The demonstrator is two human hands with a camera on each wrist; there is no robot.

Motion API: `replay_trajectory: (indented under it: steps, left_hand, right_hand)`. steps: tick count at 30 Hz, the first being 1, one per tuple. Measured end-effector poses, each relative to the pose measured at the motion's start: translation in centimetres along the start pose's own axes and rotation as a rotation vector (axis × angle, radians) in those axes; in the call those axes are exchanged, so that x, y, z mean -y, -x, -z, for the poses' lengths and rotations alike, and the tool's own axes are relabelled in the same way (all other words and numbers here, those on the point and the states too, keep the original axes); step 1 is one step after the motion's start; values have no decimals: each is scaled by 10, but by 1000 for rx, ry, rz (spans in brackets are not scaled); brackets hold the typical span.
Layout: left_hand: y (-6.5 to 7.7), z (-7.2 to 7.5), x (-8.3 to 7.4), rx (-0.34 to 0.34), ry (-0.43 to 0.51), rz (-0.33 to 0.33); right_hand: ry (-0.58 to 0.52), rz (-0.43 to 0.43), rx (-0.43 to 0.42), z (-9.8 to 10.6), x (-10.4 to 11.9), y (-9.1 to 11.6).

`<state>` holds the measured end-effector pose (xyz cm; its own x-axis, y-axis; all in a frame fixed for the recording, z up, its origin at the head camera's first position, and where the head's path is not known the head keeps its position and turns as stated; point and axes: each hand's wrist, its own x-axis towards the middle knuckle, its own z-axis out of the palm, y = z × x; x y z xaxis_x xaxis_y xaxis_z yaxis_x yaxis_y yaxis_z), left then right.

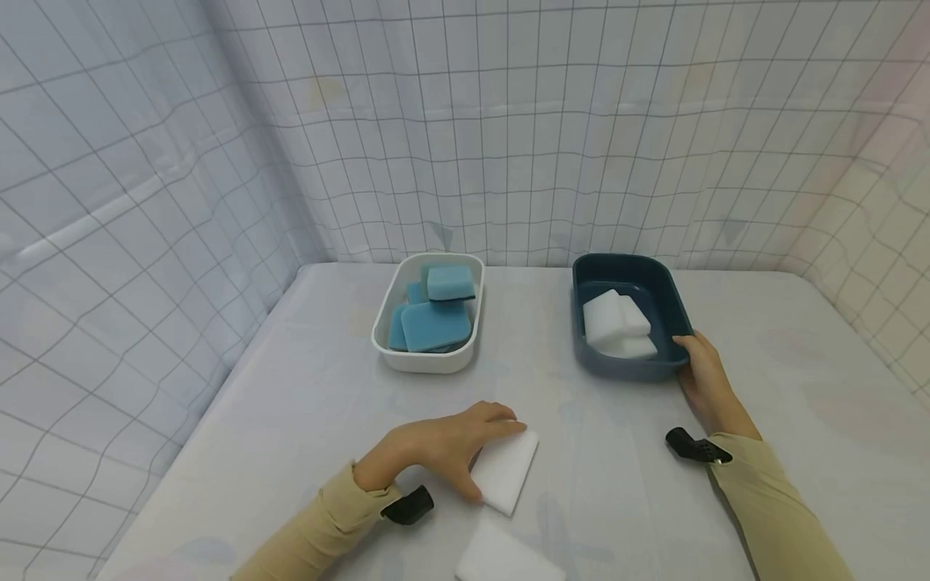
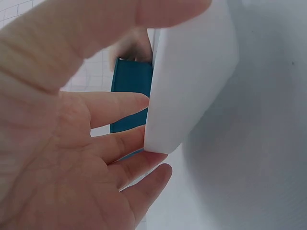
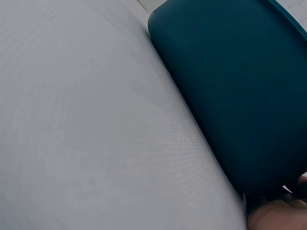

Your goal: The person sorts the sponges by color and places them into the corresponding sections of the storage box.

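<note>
My left hand (image 1: 454,444) reaches over a white sponge (image 1: 504,472), thumb at its near side and fingertips at its far edge. The left wrist view shows the sponge (image 2: 192,81) between the thumb and the fingers (image 2: 120,143), which touch its edge. A second white sponge (image 1: 508,557) lies just nearer, cut off by the frame. With thumb over the rim, my right hand (image 1: 708,383) grips the near right corner of a dark teal bin (image 1: 632,369). Several white sponges (image 1: 617,323) lie inside that bin. In the right wrist view, the bin's wall (image 3: 230,86) hides most of the hand.
A white bin (image 1: 429,363) stands at the back left, heaped with several blue sponges (image 1: 436,323). A white cloth covers the table (image 1: 312,387). Gridded white curtains (image 1: 508,161) hang behind the table and at both sides.
</note>
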<state>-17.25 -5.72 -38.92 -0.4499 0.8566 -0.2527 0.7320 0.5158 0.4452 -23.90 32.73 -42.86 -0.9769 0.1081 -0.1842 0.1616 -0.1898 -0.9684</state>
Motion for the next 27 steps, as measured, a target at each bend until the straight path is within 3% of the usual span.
replay_trajectory:
  steps: [15,21,27]
  left_hand:
    - [-14,24,-7,-82,-58,-25]
    - [-26,33,-7,-127,-63,-59]
    - [-38,41,-10,-125,-56,-71]
  right_hand:
    - [3,-12,-4,-1,0,0]
    - [-2,-6,-4,0,1,1]
    - [0,-21,-6,0,1,-1]
